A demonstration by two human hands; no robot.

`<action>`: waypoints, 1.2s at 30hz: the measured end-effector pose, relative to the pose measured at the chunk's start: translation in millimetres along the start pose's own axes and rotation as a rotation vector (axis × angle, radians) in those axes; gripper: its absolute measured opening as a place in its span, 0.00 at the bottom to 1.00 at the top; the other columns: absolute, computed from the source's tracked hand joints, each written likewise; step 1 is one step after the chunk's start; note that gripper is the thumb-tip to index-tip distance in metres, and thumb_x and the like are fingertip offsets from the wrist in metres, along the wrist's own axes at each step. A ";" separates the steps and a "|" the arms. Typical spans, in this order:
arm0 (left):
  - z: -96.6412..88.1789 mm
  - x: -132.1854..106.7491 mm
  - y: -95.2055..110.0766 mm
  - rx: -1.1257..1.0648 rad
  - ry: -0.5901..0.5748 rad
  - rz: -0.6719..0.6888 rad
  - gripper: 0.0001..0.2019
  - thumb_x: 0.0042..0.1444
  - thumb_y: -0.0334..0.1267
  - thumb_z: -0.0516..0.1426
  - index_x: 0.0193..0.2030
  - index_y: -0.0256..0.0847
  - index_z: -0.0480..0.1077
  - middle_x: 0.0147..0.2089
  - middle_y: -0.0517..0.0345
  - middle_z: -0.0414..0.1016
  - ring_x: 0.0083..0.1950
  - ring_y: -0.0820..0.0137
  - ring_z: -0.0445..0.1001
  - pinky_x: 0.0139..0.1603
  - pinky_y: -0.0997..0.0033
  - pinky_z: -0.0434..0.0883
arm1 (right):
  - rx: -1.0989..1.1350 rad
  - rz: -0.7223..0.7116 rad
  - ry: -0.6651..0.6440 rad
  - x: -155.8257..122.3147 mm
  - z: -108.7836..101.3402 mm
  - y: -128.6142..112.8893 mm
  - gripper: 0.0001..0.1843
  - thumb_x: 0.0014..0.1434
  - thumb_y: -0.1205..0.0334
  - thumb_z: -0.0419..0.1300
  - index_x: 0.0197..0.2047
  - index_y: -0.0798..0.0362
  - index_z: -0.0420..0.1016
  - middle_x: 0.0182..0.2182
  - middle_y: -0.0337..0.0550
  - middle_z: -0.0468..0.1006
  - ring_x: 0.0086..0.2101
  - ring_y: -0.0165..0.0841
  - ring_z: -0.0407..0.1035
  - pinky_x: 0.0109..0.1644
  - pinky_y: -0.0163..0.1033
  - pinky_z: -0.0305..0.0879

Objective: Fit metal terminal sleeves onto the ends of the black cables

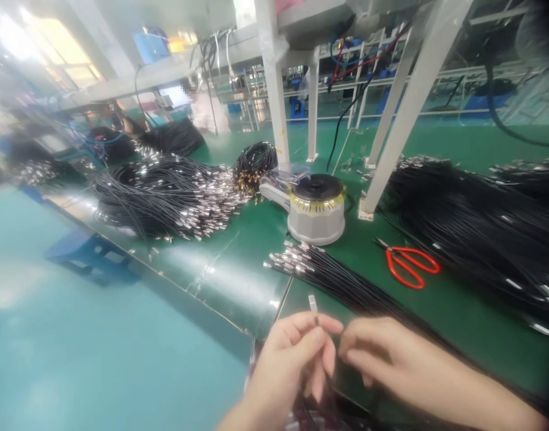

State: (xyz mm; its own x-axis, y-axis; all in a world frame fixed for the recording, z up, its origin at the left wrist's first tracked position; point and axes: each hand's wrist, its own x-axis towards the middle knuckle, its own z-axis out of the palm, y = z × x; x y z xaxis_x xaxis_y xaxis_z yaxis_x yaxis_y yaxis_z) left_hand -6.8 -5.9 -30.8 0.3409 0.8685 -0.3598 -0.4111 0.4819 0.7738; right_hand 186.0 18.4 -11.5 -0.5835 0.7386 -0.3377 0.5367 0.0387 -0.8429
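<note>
Between its thumb and index finger, my left hand (pixel 296 353) pinches a black cable near its tip. The cable's silver connector (pixel 312 304) points up past the fingers. Close on its right, my right hand (pixel 382 350) has its fingers curled and its thumb near the index fingertip; anything in that pinch is too small or hidden to make out. Just beyond both hands, a row of black cables (pixel 359 287) lies on the green bench, metal connectors toward the upper left. Below my left hand, more dark cable is blurred and partly hidden.
A white round tape dispenser (pixel 317 222) stands behind the cable row. Red-handled scissors (pixel 409 263) lie to the right. Coiled cables (pixel 152 191) fill the left bench, a big cable pile (pixel 476 221) the right. White posts (pixel 274 90) rise behind; a person (pixel 209 111) is farther back.
</note>
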 end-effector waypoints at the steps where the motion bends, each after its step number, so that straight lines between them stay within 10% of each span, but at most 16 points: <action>1: 0.8 -0.5 0.3 0.005 0.000 -0.017 0.12 0.57 0.42 0.61 0.40 0.33 0.76 0.21 0.60 0.73 0.12 0.84 0.62 0.12 0.86 0.51 | 0.042 -0.012 0.043 3.1 -3.4 -2.4 0.11 0.63 0.61 0.53 0.32 0.52 0.73 0.25 0.36 0.73 0.28 0.30 0.70 0.33 0.32 0.63; 12: 0.1 2.5 -7.9 0.071 -0.043 -0.087 0.17 0.58 0.49 0.59 0.39 0.34 0.73 0.20 0.57 0.75 0.10 0.81 0.62 0.09 0.84 0.49 | 0.331 -0.091 0.257 27.7 -18.3 -17.3 0.13 0.59 0.52 0.59 0.37 0.53 0.76 0.30 0.40 0.78 0.27 0.29 0.69 0.32 0.34 0.68; 17: 1.0 1.9 -6.1 0.232 0.085 0.017 0.17 0.56 0.49 0.61 0.44 0.37 0.73 0.13 0.68 0.66 0.11 0.83 0.50 0.12 0.83 0.47 | -0.323 -0.009 0.642 30.8 -56.3 13.2 0.15 0.63 0.50 0.53 0.42 0.49 0.76 0.37 0.41 0.80 0.36 0.35 0.75 0.42 0.37 0.71; 20: 0.5 2.2 -9.9 0.332 0.233 0.133 0.13 0.54 0.47 0.63 0.37 0.38 0.78 0.18 0.62 0.71 0.16 0.79 0.59 0.17 0.80 0.57 | -0.519 0.163 0.811 27.3 -89.7 52.4 0.14 0.60 0.58 0.54 0.40 0.56 0.77 0.42 0.55 0.78 0.40 0.47 0.74 0.45 0.50 0.67; 27: 17.6 5.6 -19.1 0.428 0.294 0.227 0.06 0.50 0.39 0.65 0.33 0.42 0.83 0.35 0.50 0.83 0.38 0.62 0.78 0.40 0.68 0.75 | -0.553 0.338 0.691 15.0 -102.5 91.4 0.13 0.51 0.65 0.57 0.39 0.56 0.78 0.34 0.53 0.80 0.36 0.48 0.75 0.39 0.47 0.66; 36: 30.3 3.9 -10.2 0.479 0.227 0.207 0.04 0.49 0.33 0.64 0.29 0.41 0.83 0.31 0.52 0.81 0.32 0.68 0.76 0.35 0.73 0.74 | 0.293 0.086 0.150 -29.6 -79.9 32.2 0.14 0.58 0.53 0.57 0.41 0.54 0.69 0.32 0.44 0.79 0.30 0.34 0.74 0.32 0.35 0.67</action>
State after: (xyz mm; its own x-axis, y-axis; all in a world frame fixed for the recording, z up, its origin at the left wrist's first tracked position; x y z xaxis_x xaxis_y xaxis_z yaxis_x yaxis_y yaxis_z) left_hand 24.4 -10.9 -24.4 0.0815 0.9679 -0.2377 -0.0027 0.2387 0.9711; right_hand 269.2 51.5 4.9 -0.4362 0.8222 -0.3657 0.3695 -0.2069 -0.9059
